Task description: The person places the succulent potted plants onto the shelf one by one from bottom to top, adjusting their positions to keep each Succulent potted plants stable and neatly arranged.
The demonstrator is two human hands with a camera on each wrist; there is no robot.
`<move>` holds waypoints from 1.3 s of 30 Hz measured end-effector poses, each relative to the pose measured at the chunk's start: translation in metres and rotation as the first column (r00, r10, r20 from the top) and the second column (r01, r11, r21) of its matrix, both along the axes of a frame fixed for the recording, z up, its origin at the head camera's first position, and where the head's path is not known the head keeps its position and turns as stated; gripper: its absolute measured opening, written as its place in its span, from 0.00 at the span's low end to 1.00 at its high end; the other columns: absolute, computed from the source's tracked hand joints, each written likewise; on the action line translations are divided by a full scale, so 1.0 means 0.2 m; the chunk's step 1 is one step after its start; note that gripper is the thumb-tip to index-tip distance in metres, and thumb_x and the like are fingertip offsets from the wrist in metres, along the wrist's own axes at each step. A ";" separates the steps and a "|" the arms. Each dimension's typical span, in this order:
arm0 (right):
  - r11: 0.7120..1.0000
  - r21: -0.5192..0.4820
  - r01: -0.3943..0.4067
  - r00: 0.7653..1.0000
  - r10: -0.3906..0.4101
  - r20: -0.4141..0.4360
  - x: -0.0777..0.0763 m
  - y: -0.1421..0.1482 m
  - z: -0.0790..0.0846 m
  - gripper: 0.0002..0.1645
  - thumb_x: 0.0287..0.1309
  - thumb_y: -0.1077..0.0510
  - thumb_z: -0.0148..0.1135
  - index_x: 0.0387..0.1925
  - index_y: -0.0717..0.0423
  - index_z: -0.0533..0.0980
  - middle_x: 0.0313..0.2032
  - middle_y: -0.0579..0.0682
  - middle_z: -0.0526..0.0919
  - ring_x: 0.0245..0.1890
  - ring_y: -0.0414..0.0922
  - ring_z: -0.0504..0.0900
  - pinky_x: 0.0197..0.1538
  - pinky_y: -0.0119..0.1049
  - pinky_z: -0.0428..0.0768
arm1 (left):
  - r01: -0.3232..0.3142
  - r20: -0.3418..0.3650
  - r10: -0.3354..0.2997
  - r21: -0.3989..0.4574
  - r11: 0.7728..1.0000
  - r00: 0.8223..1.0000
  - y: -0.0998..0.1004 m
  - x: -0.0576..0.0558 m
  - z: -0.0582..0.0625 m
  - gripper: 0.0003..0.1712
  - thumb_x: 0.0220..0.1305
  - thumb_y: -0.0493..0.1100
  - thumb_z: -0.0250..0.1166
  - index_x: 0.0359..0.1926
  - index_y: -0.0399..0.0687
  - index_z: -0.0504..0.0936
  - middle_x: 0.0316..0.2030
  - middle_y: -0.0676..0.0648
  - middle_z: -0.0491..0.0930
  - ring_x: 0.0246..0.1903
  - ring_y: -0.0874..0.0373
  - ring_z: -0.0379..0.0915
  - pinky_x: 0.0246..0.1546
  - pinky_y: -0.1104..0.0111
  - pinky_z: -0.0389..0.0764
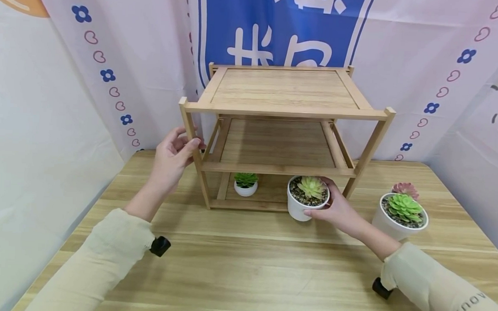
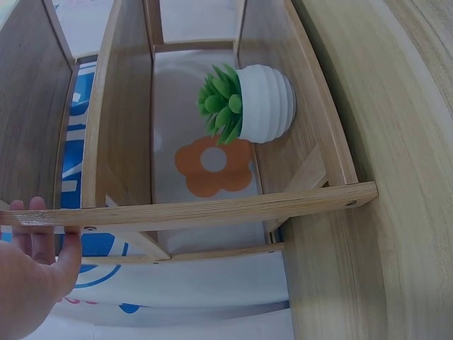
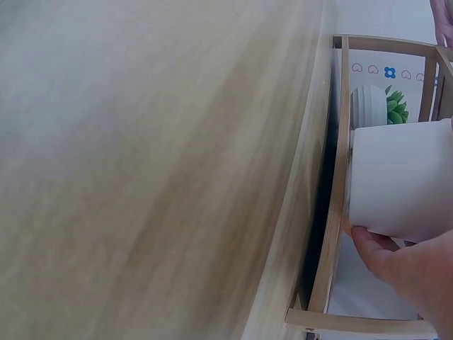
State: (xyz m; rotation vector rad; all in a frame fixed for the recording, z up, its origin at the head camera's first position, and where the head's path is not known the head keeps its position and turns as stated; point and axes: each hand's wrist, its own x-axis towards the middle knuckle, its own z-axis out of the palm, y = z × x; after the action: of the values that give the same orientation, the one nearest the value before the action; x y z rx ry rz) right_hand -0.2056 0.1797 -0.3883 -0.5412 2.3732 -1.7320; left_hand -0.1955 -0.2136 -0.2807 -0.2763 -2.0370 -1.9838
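Observation:
My right hand (image 1: 333,208) grips a white pot (image 1: 299,211) by its side, with a pale green succulent (image 1: 311,187) in dark gravel. The pot is at the front edge of the bottom tier of a three-tier wooden shelf (image 1: 281,169), overlapping that edge in the head view. My left hand (image 1: 176,149) holds the shelf's front left post (image 1: 193,144), thumb in front, fingers partly hidden behind it. On the bottom tier, towards the left, stands a small ribbed white pot (image 2: 267,104) with a dark green succulent (image 2: 223,104).
Right of the shelf, on the wooden table (image 1: 245,274), stands a white pot (image 1: 388,224) with a bright green succulent (image 1: 404,207). A pink succulent (image 1: 406,190) shows behind it. A printed cloth (image 1: 162,47) hangs behind the shelf.

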 end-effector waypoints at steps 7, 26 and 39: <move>0.999 0.029 0.020 0.999 -0.019 -0.026 -0.01 -0.02 0.01 0.56 0.54 0.64 0.76 0.74 0.69 0.50 0.66 0.70 0.66 0.64 0.62 0.71 0.56 0.24 0.76 | 0.001 0.002 -0.001 0.007 1.000 1.000 0.00 0.00 0.00 0.19 0.76 0.38 0.60 0.64 0.42 0.72 0.41 0.54 0.83 0.47 0.58 0.80 0.62 0.55 0.78; 0.998 0.059 0.031 0.999 -0.031 -0.010 -0.06 -0.08 0.02 0.57 0.56 0.58 0.77 0.75 0.68 0.50 0.66 0.68 0.65 0.66 0.60 0.69 0.62 0.43 0.76 | 0.001 -0.003 -0.001 -0.003 1.000 1.000 0.00 0.00 0.00 0.19 0.77 0.38 0.59 0.64 0.42 0.72 0.41 0.55 0.83 0.47 0.58 0.79 0.61 0.58 0.79; 0.996 0.078 0.045 0.998 -0.048 0.039 -0.09 -0.14 0.04 0.55 0.58 0.55 0.76 0.74 0.68 0.51 0.66 0.68 0.65 0.64 0.61 0.72 0.58 0.44 0.80 | 0.001 0.001 -0.001 -0.005 1.000 1.000 0.00 0.00 0.00 0.20 0.77 0.38 0.59 0.65 0.41 0.72 0.41 0.53 0.83 0.47 0.57 0.80 0.62 0.56 0.78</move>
State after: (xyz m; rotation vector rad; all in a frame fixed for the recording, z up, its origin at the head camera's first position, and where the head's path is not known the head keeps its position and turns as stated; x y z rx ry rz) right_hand -0.2245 0.1521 -0.3810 -0.4380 2.4311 -1.6456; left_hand -0.1956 -0.2137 -0.2810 -0.2772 -2.0433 -1.9796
